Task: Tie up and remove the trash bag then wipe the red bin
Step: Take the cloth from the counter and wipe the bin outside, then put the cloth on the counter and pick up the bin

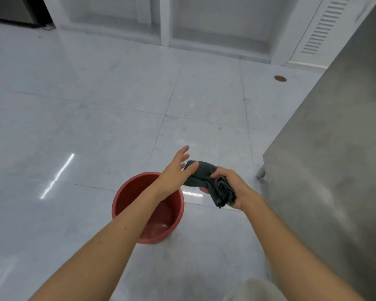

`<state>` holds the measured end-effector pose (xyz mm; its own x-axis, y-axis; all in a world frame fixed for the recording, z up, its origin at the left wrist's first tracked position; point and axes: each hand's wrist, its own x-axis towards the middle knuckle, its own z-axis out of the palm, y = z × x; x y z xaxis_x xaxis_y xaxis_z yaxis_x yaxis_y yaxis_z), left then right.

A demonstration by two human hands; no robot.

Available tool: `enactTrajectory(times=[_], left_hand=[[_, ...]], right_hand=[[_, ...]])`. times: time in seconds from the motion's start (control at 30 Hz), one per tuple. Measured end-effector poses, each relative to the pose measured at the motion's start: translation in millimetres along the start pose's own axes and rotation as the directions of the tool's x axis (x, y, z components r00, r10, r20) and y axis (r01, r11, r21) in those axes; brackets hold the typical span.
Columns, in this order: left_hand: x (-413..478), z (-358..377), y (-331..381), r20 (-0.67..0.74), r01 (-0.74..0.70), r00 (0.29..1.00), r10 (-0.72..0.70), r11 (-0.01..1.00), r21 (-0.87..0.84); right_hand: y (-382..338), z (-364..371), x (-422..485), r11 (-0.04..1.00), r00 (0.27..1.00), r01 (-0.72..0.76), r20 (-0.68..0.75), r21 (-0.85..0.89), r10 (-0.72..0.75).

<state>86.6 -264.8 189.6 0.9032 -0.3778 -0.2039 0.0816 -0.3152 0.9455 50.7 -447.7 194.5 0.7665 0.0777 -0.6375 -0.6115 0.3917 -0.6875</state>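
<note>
The red bin (126,198) stands upright on the tiled floor below my arms, with no bag in it and a wet sheen on its bottom. A dark grey cloth (206,177) is bunched in my right hand (232,190), just right of the bin and above the floor. My left hand (176,170) reaches across over the bin's rim with fingers spread, its thumb lying on the cloth's far corner. No trash bag is in view.
A tall stainless steel cabinet (334,137) fills the right side, its foot (261,171) close to my right hand. White framed panels (165,22) line the far wall. A round floor drain (280,78) sits at the back right.
</note>
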Motion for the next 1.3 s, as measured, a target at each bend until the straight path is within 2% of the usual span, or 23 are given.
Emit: enactTrajectory(times=[0.1, 0.17, 0.3, 0.4, 0.5, 0.63, 0.77, 0.83, 0.9, 1.0, 1.07, 1.13, 1.2, 1.27, 1.3], left_hand=[[3.2, -5.2, 74.0, 0.125, 0.088, 0.989, -0.075, 0.99, -0.108], [-2.7, -11.3, 131.2, 0.068, 0.077, 0.995, -0.069, 0.989, -0.126], [-10.7, -17.1, 257.9, -0.092, -0.023, 0.995, 0.032, 0.995, 0.093], [-13.9, -3.2, 353.6, -0.105, -0.103, 0.987, 0.122, 0.979, 0.174], [-23.2, 37.5, 439.9, -0.093, -0.224, 0.966, 0.242, 0.959, 0.172], [-46.5, 125.3, 516.2, -0.024, -0.285, 0.958, 0.287, 0.957, 0.049], [-83.3, 226.3, 533.0, 0.179, -0.269, 0.949, 0.258, 0.963, 0.036], [-104.4, 270.3, 526.3, 0.282, -0.243, 0.935, 0.213, 0.967, 0.075], [-123.9, 303.4, 512.9, 0.404, -0.218, 0.903, 0.144, 0.966, 0.142], [-147.6, 328.6, 492.2, 0.571, -0.213, 0.819, 0.054, 0.953, 0.216], [-159.9, 334.3, 481.7, 0.615, -0.31, 0.786, 0.067, 0.903, 0.298], [-171.4, 335.5, 475.0, 0.587, -0.425, 0.795, 0.155, 0.832, 0.356], [-178.6, 335.2, 472.5, 0.526, -0.543, 0.804, 0.279, 0.706, 0.455], [-179.7, 333.0, 470.0, 0.481, -0.603, 0.796, 0.368, 0.55, 0.578], [-177.9, 329.8, 468.3, 0.456, -0.608, 0.794, 0.401, 0.521, 0.599]], right_hand=[[-58.1, 12.1, -47.5, 1.0, 0.999, -0.004, 0.042, -0.008, 0.005], [-105.1, 18.1, -87.5, 0.994, 1.0, -0.02, 0.012, -0.105, 0.021], [-201.2, 23.9, -180.1, 0.957, 0.991, 0.094, -0.063, -0.276, -0.115], [-265.1, 15.8, -250.6, 0.927, 0.956, 0.221, -0.119, -0.303, -0.267], [-313.7, -5.3, -318.7, 0.875, 0.868, 0.336, -0.246, -0.349, -0.432], [-338.6, -61.4, -411.1, 0.814, 0.638, 0.449, -0.506, -0.368, -0.58], [-298.8, -128.5, -485.4, 0.818, 0.349, 0.255, -0.74, -0.516, -0.575], [-266.0, -152.8, -512.2, 0.842, 0.213, 0.182, -0.815, -0.509, -0.539], [-230.2, -170.4, -532.3, 0.871, 0.118, 0.105, -0.864, -0.479, -0.49], [-180.5, -184.7, -550.1, 0.92, 0.033, -0.008, -0.92, -0.392, -0.391], [-156.7, -186.6, -552.9, 0.927, 0.004, -0.122, -0.934, -0.355, -0.357], [-144.3, -182.9, -550.2, 0.92, -0.033, -0.187, -0.933, -0.346, -0.357], [-144.2, -174.0, -546.8, 0.918, -0.088, -0.202, -0.927, -0.341, -0.364], [-150.4, -165.3, -544.3, 0.885, -0.139, -0.329, -0.911, -0.328, -0.389], [-155.6, -160.7, -542.2, 0.845, -0.152, -0.419, -0.892, -0.331, -0.425]])
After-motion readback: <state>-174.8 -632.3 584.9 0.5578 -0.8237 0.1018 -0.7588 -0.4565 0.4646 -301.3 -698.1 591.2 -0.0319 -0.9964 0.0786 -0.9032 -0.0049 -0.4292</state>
